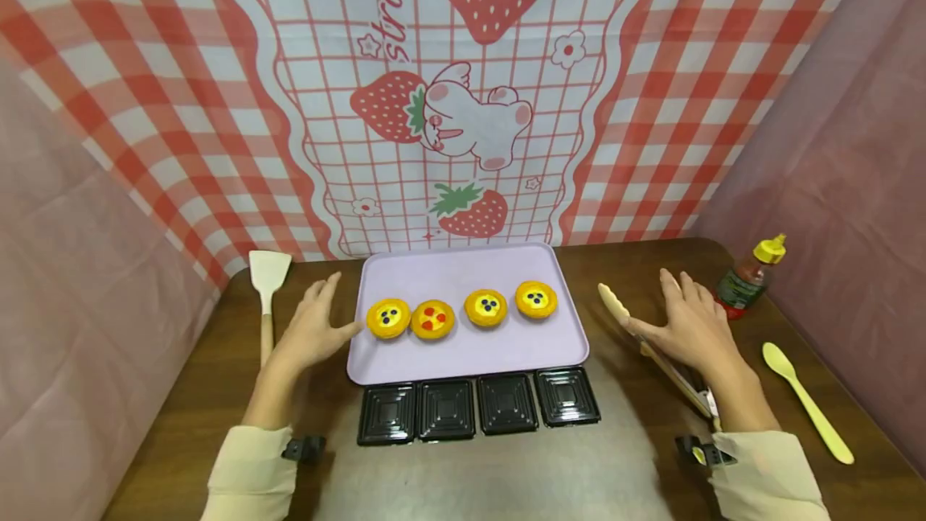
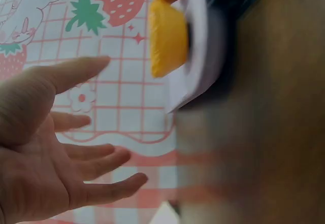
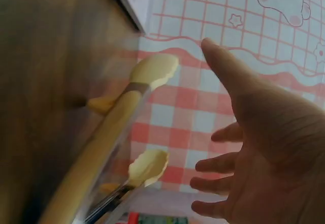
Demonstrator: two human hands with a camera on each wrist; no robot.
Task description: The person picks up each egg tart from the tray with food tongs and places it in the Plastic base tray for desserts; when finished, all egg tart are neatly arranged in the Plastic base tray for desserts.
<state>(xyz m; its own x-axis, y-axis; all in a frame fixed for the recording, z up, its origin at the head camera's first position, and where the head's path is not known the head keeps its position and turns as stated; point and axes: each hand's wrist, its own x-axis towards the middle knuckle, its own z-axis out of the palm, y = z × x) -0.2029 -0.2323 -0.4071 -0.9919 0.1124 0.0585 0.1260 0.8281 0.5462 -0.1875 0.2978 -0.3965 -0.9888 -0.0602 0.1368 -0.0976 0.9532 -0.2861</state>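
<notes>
My left hand (image 1: 313, 331) hovers at the left end of a lilac tray (image 1: 456, 268), fingers spread, holding nothing. Nearest its thumb is an egg tart (image 1: 388, 318) with dark berry dots; the left wrist view shows this tart (image 2: 168, 40) apart from the thumb. Beside it sits a tart with red pieces (image 1: 432, 320). Two more dark-dotted tarts, one mid-tray (image 1: 485, 309) and one at the right (image 1: 535, 300), share the tray. My right hand (image 1: 693, 326) is held with fingers spread over a pair of tongs (image 1: 613, 303). In the right wrist view the tongs (image 3: 96, 153) lie apart from the fingers.
Several black square plastic trays (image 1: 508, 404) line the lilac tray's front edge. A white spatula (image 1: 269, 272) lies at the left. A red sauce bottle with yellow cap (image 1: 741, 286) and a pale yellow spoon (image 1: 806, 402) are at the right. A checked strawberry cloth (image 1: 622, 143) hangs behind.
</notes>
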